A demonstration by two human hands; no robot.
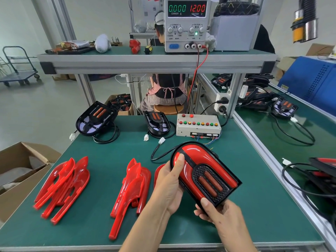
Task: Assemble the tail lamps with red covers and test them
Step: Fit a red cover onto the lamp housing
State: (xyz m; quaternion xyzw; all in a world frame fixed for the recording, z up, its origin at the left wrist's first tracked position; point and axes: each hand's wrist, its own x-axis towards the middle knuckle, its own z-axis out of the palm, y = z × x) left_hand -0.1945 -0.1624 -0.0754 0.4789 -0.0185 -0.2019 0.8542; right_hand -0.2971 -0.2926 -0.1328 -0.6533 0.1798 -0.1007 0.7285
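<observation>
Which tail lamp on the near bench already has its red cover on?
The tail lamp held in both hands; the two black lamp bases at the bench's far edge remain uncovered.

Two hands hold one covered tail lamp, with two uncovered lamp bases, two piles of red covers, one test box and one power supply.

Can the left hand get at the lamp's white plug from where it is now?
Probably not yet: the left hand grips the covered lamp with the right hand. The white plug lies beyond on bare mat, nothing blocking it once the hand lets go.
</observation>
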